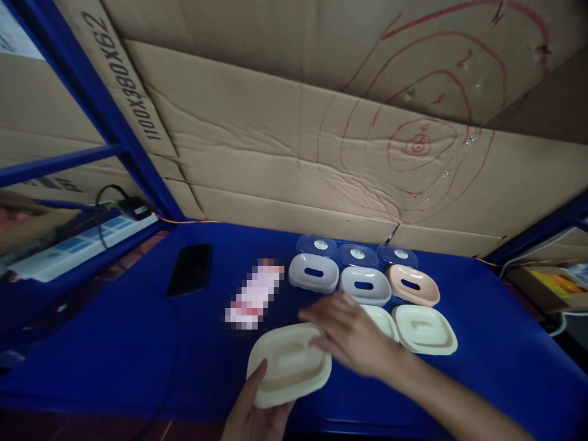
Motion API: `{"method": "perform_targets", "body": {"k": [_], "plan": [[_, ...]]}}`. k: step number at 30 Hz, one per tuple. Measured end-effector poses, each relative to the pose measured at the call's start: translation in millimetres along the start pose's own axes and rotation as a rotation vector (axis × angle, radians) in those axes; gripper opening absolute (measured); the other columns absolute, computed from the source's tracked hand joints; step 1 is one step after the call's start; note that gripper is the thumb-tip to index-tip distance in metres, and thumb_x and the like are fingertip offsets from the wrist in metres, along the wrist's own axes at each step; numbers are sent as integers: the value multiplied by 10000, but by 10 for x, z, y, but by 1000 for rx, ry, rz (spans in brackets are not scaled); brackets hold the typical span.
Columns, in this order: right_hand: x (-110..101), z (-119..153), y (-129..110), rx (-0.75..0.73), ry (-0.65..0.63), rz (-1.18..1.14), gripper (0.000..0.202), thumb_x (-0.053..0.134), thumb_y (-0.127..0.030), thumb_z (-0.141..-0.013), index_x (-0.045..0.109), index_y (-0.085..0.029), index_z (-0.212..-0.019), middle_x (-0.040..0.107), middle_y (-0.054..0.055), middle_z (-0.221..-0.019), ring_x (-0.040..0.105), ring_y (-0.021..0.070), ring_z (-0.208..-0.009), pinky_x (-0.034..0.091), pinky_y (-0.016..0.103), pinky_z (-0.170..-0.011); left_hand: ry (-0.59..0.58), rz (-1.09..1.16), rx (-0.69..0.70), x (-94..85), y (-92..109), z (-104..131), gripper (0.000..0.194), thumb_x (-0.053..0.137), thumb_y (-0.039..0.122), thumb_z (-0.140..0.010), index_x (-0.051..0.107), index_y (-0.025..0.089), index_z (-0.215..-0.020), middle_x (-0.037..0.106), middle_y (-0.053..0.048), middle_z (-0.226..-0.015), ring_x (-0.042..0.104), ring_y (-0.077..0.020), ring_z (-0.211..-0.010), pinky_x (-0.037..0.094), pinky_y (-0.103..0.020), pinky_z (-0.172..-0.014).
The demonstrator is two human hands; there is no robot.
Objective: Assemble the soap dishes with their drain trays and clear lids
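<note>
Near the front of the table, my left hand (258, 407) grips a cream soap dish part (294, 361), an oval shallow tray with a raised bar in its middle. The thumb lies on the tray's near left edge, and the other fingers are underneath. Over the tray's far right rim is my right hand (351, 334), smeared by motion, with fingers stretched and the thumb apart. Whether it touches the rim I cannot tell. Beyond it are two more cream trays, one (382, 320) partly hidden by the right hand and one (425, 329) in full view.
Slotted soap dish trays in grey (313, 283), light grey (366, 297) and peach (416, 294) form a row. Clear lids (316, 244) with round stickers lie behind. A pixelated pink item (255, 294) and a dark phone (189, 269) lie left. Cardboard (257, 141) walls the back.
</note>
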State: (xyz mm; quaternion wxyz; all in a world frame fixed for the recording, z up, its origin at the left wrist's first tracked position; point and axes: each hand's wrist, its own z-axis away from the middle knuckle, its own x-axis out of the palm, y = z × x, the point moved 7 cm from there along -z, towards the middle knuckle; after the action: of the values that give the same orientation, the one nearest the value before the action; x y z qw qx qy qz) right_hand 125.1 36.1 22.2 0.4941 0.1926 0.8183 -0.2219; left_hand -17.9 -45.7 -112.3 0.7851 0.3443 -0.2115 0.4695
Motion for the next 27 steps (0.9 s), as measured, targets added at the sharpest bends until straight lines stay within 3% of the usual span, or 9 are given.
{"method": "perform_targets", "body": {"k": [4, 7, 10, 14, 17, 22, 27], "plan": [[159, -272, 590, 159, -11, 198, 339, 517, -345, -1074, 596, -162, -1348, 653, 127, -1329, 637, 267, -1201, 517, 488, -1025, -8, 25, 16, 191, 102, -10, 693, 525, 60, -968, 290, 180, -1608, 792, -159, -1193, 718, -355, -1176, 567, -579, -1041], [271, -338, 709, 183, -20, 198, 323, 614, -371, -1026, 623, -185, -1290, 635, 88, -1302, 664, 235, -1116, 570, 461, -947, -79, 25, 8, 283, 110, -26, 656, 545, 94, -972, 327, 129, -1590, 776, -203, -1212, 723, -381, -1159, 569, -619, -1012], [201, -243, 542, 216, -3, 163, 299, 515, -316, -1074, 621, -152, -1301, 680, 111, -1262, 662, 252, -1139, 557, 457, -960, -176, 69, -17, 322, 89, -73, 585, 500, 103, -987, 409, 171, -1562, 788, -172, -1200, 733, -334, -1155, 582, -551, -1013], [15, 33, 39, 175, -37, 45, 305, 493, -297, -1077, 619, -167, -1323, 720, 104, -1277, 664, 223, -1165, 531, 386, -987, -310, 115, -95, 378, 35, -125, 503, 455, 196, -1022, 505, 292, -1513, 780, -98, -1251, 693, -270, -1237, 519, -478, -1103], [-27, 217, -281, 96, -29, 17, 313, 522, -280, -1064, 620, -175, -1342, 731, 79, -1286, 669, 199, -1164, 490, 369, -1038, -359, 123, -140, 431, -12, -132, 450, 465, 296, -1034, 556, 297, -1475, 764, -95, -1285, 682, -273, -1242, 496, -471, -1116], [68, 373, -367, 79, 41, 128, 308, 522, -296, -1075, 642, -185, -1335, 728, 49, -1307, 645, 173, -1207, 445, 336, -1087, -378, 136, -174, 510, -77, -94, 378, 609, 365, -988, 627, 214, -1334, 685, -115, -1337, 667, -270, -1177, 553, -481, -1013], [141, 499, -414, 21, 51, 212, 338, 537, -259, -1064, 633, -130, -1362, 685, 64, -1379, 613, 214, -1247, 438, 354, -1097, -387, 135, -178, 548, -109, -7, 369, 642, 388, -972, 617, 208, -1292, 642, -101, -1333, 664, -250, -1107, 586, -478, -928]]}}
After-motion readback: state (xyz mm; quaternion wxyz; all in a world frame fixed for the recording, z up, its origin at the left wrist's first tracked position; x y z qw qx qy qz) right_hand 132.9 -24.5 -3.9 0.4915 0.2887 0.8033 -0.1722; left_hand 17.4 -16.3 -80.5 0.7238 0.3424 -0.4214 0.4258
